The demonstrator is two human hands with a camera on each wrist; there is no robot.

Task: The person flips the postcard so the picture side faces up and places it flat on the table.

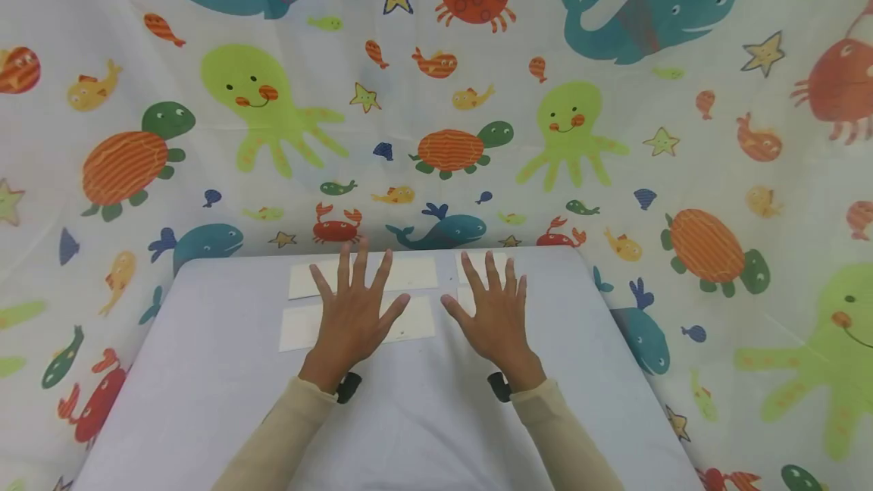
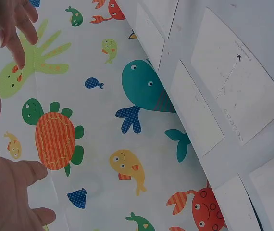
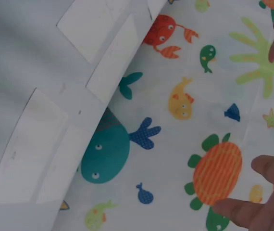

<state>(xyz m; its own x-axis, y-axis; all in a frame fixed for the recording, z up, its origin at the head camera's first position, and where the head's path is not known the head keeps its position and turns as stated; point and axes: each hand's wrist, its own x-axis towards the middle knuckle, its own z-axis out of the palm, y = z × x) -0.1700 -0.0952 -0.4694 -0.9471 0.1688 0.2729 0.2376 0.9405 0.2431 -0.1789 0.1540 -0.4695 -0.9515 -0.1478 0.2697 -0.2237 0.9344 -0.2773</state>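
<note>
In the head view my left hand (image 1: 355, 317) is held up with its fingers spread, in front of two white rows of cards, the upper row (image 1: 416, 273) and the lower row (image 1: 416, 320). My right hand (image 1: 496, 320) also has its fingers spread, in front of smaller white cards (image 1: 467, 270) at the right. Neither hand holds anything. Parts of the cards are hidden behind the hands. The left wrist view shows one card (image 2: 238, 82) with a dotted line, a small dark mark and a row of circles. Pale cards (image 3: 29, 144) also lie in the right wrist view.
The cards lie near the far edge of a table with a white cover (image 1: 218, 370). Behind and beside it hangs a curtain (image 1: 409, 29) printed with sea animals. Each wrist wears a dark strapped device, one at the left wrist (image 1: 348, 388), one at the right (image 1: 499, 386).
</note>
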